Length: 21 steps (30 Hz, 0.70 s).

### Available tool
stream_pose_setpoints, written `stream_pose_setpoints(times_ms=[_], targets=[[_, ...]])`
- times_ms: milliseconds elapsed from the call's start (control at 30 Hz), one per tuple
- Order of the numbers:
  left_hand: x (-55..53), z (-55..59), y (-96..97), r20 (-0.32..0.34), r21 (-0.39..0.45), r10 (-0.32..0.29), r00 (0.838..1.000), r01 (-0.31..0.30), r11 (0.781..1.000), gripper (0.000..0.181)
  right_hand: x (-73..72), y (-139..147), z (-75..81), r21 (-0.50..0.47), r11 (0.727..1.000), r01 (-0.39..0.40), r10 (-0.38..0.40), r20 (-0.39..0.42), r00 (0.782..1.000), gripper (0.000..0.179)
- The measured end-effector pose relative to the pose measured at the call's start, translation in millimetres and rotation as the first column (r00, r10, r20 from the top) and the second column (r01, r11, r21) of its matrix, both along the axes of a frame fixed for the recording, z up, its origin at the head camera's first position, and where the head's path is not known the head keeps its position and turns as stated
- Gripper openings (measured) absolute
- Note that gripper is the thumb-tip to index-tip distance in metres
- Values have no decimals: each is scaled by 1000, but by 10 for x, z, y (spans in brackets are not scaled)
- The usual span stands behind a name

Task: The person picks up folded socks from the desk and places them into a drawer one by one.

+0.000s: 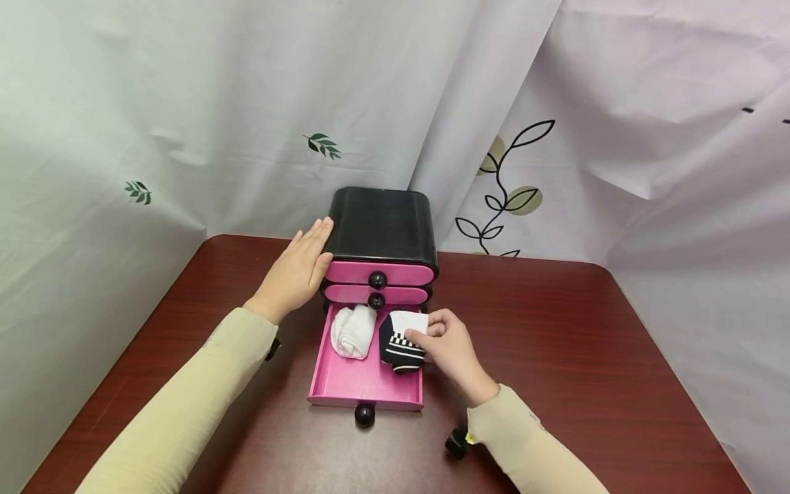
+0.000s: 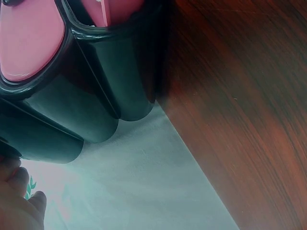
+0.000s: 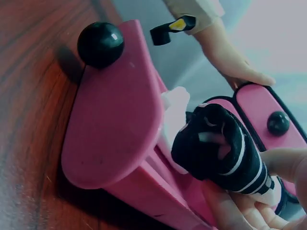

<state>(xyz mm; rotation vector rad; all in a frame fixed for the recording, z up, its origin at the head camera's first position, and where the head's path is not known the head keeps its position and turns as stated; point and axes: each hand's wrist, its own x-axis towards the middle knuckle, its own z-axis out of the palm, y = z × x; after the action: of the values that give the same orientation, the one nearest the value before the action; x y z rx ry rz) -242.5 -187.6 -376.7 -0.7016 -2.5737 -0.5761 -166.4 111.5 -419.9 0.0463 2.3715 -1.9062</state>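
Note:
A small black cabinet (image 1: 381,223) with pink drawers stands on the table, its bottom drawer (image 1: 364,384) pulled out. My left hand (image 1: 296,267) rests with straight fingers against the cabinet's upper left side. Between thumb and fingers, my right hand (image 1: 453,350) pinches a folded black-and-white sock (image 1: 402,350) at the right part of the drawer. Stripes and a checked band show on that sock, seen close up in the right wrist view, rolled end (image 3: 206,143) forward. To its left inside the drawer lies a bundled white sock (image 1: 354,333). Whether the pinched sock touches the drawer floor, I cannot tell.
Two upper drawers (image 1: 378,295) with black round knobs are closed. The open drawer's knob (image 1: 365,414) points toward the table's front. Dark red wooden table (image 1: 543,357) extends to both sides, and a pale curtain (image 1: 247,103) with leaf prints hangs behind.

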Motion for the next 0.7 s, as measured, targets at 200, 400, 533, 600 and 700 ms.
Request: stream_pose_setpoints(times_ms=[200, 400, 533, 600, 700], targets=[[-13, -12, -2, -7, 4, -3, 1000, 4, 1000, 60, -45, -101, -40, 211, 977, -20, 39, -83, 996, 35], [-6, -15, -10, -11, 1, 4, 1000, -4, 1000, 60, -78, -227, -68, 349, 937, -3, 80, -208, 975, 34], [-6, -14, -4, -14, 1, 0, 1000, 0, 1000, 60, -83, -277, -88, 384, 923, -4, 109, -250, 962, 33], [-9, -16, -1, -15, 0, 0, 1000, 0, 1000, 60, -81, -287, -89, 393, 919, -9, 121, -261, 958, 33], [-7, -15, -4, -13, 0, 2, 1000, -2, 1000, 60, -69, -279, -73, 420, 908, -2, 140, -299, 944, 33]])
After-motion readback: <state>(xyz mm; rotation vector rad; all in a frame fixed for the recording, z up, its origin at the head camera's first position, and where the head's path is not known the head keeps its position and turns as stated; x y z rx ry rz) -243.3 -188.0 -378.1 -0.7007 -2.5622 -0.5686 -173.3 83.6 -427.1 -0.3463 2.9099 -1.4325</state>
